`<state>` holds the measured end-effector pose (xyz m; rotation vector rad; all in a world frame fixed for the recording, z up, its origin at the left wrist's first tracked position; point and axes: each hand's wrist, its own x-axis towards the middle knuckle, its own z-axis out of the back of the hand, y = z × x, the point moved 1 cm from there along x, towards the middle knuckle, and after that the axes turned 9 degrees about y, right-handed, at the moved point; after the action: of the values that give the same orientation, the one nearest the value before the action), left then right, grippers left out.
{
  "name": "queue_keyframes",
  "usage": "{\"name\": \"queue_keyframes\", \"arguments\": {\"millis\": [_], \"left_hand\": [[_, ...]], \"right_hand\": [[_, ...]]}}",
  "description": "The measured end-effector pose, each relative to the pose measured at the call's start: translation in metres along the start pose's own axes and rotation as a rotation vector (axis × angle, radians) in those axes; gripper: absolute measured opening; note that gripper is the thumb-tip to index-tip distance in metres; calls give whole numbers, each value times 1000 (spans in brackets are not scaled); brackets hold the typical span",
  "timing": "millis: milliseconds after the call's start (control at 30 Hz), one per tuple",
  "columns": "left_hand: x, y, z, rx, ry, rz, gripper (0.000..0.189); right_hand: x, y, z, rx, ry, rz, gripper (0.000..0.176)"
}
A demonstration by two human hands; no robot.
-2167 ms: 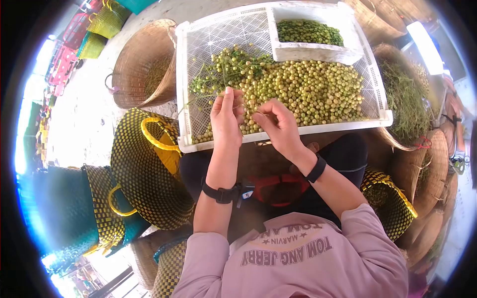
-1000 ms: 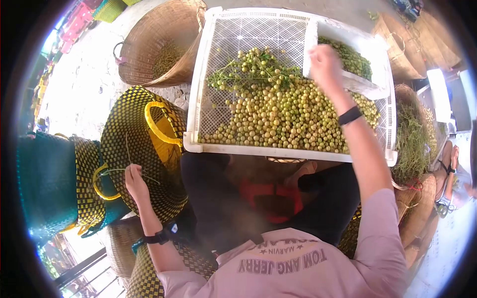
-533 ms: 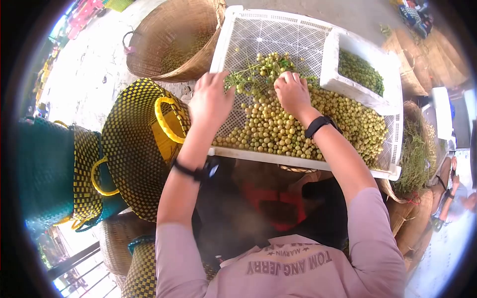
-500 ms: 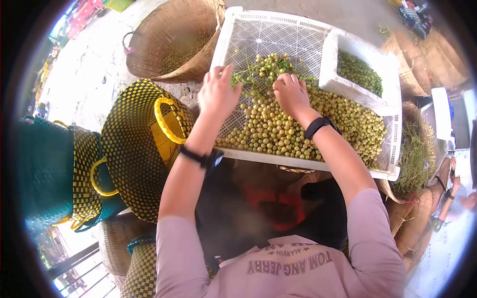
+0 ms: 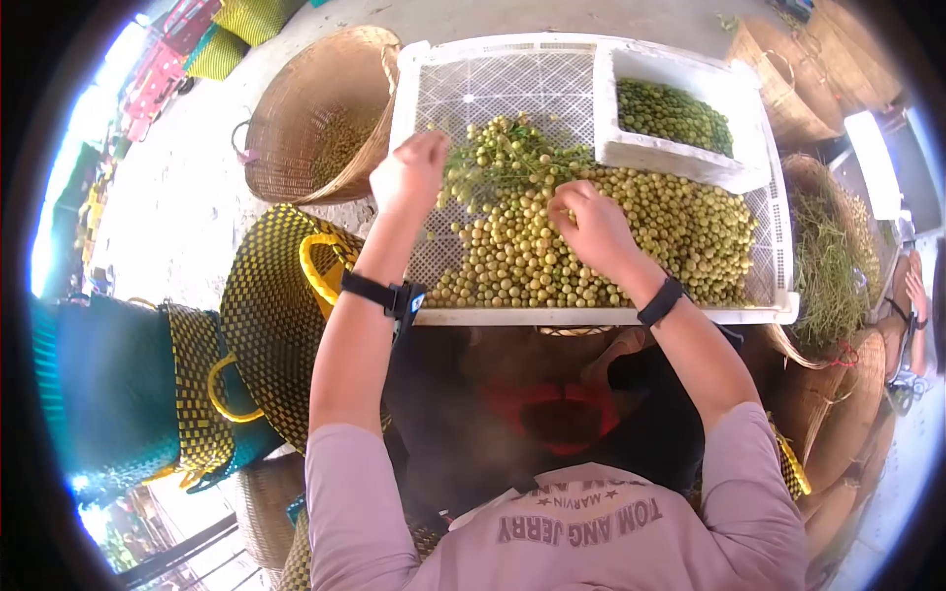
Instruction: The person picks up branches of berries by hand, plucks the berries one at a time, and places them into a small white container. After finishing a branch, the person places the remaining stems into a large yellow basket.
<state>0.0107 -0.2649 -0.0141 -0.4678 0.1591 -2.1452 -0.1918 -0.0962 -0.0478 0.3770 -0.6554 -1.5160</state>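
Round yellow-green fruits (image 5: 552, 266) lie spread over the front of a white mesh crate (image 5: 498, 74). Behind them is a heap of fruits still on thin green stems (image 5: 507, 163). My left hand (image 5: 412, 172) is closed above the crate's left side, with blurred stems at its fingers. Over the loose fruits, my right hand (image 5: 596, 227) has its thumb and fingers pressed together; whatever is between them is too small to make out. A white foam box (image 5: 645, 153) of smaller, greener fruits sits in the crate's back right corner.
A wicker basket (image 5: 281, 113) with fruits at its bottom stands left of the crate. Nearer is a black-and-yellow woven basket (image 5: 261, 325). On the right, a basket holds cut stems (image 5: 823, 271). Another person's hand (image 5: 916, 291) shows at the right edge.
My left hand has closed from a looser, more spread pose. My right hand has drawn back from the stemmed heap toward the loose fruits. The camera view has shifted slightly.
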Motion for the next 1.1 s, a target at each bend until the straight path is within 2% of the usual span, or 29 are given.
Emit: {"name": "queue_keyframes", "arguments": {"millis": [67, 100, 200, 233, 267, 300, 367, 400, 467, 500, 600, 667, 733, 767, 800, 867, 933, 1000, 1033, 1100], "left_hand": [[5, -12, 24, -62, -159, 123, 22], [4, -21, 36, -279, -148, 136, 20], [3, -36, 44, -615, -208, -17, 25], [-1, -46, 47, -614, -205, -25, 25], [-8, -57, 48, -780, -125, 30, 25], [-17, -73, 53, -944, -38, 86, 25], [-35, -102, 54, -1052, 88, 155, 23], [-44, -115, 53, -1132, 149, 188, 22], [-59, -133, 46, -1221, 219, 218, 22], [-66, -141, 43, -1304, 274, 254, 22], [-87, -160, 42, -1422, 392, 304, 23], [-97, -162, 30, -1439, 394, 322, 23], [-105, -169, 26, -1396, 283, 261, 24], [-111, -174, 25, -1380, 258, 328, 23], [-114, -176, 25, -1376, 261, 332, 23], [-119, -178, 27, -1477, 187, 416, 23], [-121, -178, 31, -1475, 200, 455, 24], [-124, -176, 30, -1568, 236, 459, 24], [-125, -177, 31, -1562, 240, 454, 24], [-128, -182, 34, -1601, 286, 447, 24]], "right_hand": [[-9, 3, 7, 58, -59, 48, 9], [-15, 12, 16, 181, -11, -69, 9], [-23, 23, 30, 295, -51, -37, 8], [-25, 27, 35, 328, -39, -30, 13], [-25, 28, 35, 329, -47, -32, 13], [-26, 29, 35, 532, -77, -52, 17], [-30, 40, 38, 933, -85, -137, 30], [-34, 45, 43, 931, -96, -148, 30], [-43, 51, 50, 1259, -18, -185, 32], [-48, 49, 51, 1257, -27, -192, 32], [-65, 43, 42, 1397, 116, -236, 25], [-76, 40, 36, 1491, 117, -247, 18], [-87, 44, 35, 1783, -2, -323, 15], [-91, 45, 32, 1894, -71, -335, 17], [-96, 39, 29, 1899, -71, -338, 17], [-106, 23, 22, 2023, -95, -203, 20], [-114, 23, 24, 2028, -134, -260, 22], [-122, 27, 31, 1865, -6, -149, 23], [-124, 31, 35, 1869, -12, -144, 23], [-128, 40, 44, 1674, 48, -285, 24]]}}
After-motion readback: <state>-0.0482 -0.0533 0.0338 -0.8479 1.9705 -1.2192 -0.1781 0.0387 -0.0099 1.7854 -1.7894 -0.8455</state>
